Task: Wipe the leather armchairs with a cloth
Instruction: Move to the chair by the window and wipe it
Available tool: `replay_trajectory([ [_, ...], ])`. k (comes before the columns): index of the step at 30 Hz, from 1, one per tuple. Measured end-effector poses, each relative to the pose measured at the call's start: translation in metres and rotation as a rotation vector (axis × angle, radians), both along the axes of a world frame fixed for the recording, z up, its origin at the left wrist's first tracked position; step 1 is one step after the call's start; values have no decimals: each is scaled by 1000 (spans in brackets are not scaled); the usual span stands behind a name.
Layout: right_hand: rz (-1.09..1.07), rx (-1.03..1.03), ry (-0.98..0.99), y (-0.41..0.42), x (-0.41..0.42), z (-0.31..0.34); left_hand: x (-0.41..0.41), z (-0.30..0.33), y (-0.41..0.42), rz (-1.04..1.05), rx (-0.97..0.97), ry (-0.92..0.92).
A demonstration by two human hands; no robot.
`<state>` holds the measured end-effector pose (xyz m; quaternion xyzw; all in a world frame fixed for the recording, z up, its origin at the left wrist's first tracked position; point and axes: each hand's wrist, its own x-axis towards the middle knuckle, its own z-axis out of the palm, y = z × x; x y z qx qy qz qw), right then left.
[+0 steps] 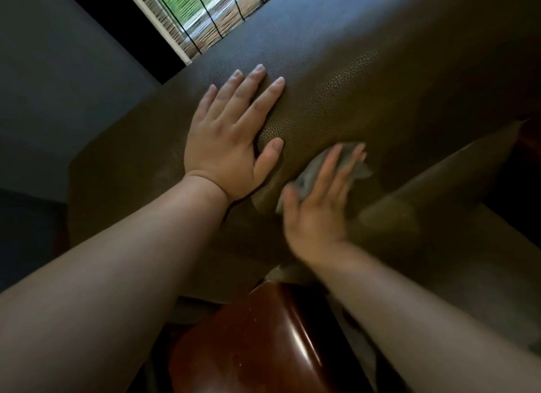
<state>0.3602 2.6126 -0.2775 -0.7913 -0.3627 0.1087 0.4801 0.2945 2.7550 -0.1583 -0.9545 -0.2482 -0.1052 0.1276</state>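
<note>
Window at top, left of centre, tilted in frame; blurred green and pale streaks behind glass. Woven reed blind hangs over it, dark vertical cords crossing slats, white strip along its left edge. Black window frame runs diagonally beside blind. Grey-blue wall fills upper left, in shadow. Glossy reddish-brown wooden piece at bottom centre, rounded top edge, bright highlight streak on right side, small pale specks on surface.
</note>
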Motion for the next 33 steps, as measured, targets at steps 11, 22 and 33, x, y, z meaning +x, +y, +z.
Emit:
replay_trajectory([
  [11,164,-219,-162,-9,-107,34,-51,53,0,93,-451,177],
  [22,-202,155,1,36,-193,20,-178,20,9,88,-182,67],
  [33,-352,205,123,45,-177,12,-181,11,20,68,-90,48],
])
